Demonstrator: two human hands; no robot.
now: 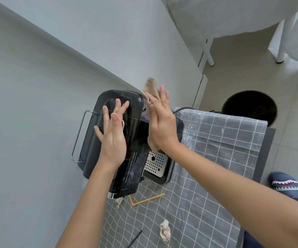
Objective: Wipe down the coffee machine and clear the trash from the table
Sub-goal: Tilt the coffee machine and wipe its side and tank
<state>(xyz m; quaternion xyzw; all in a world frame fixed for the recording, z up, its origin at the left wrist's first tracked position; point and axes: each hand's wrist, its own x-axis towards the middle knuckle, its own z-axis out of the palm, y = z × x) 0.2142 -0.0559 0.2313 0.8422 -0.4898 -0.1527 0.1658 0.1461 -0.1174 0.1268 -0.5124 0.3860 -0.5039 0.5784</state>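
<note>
Nearest you, a crumpled wad of paper (165, 230) lies on the grey grid-patterned tablecloth (216, 158), with a thin black stick (134, 238) just to its left at the lower edge of the view. A little farther in, a bent yellow straw (147, 199) rests on the cloth just in front of the coffee machine (119, 140), and a small torn scrap (118, 202) pokes out from under the machine's near corner.

Your two bare forearms reach up from below to the black machine, which stands at the table's left side against the pale wall (55, 68). Your left hand (113, 133) lies flat on the glossy top, fingers spread and pressing down, gripping nothing. Your right hand (161, 122) is held flat against the machine's right flank, fingers straight and close together, pinning a tan cloth (151, 86) to the side; the cloth shows blurred above your fingertips and again below the heel of your palm. Below that hand, the perforated steel drip tray (155, 163) sits in the machine's base. A chrome wire rail (79, 135) juts from the machine's left side.

Beyond the table's far edge, a round black bin (248, 107) stands open on the tiled floor (243, 68). To the right, a navy slipper with a shark-tooth print (286, 183) is planted on the tiles. Farthest off, white furniture legs (208, 52) rise in the upper right.
</note>
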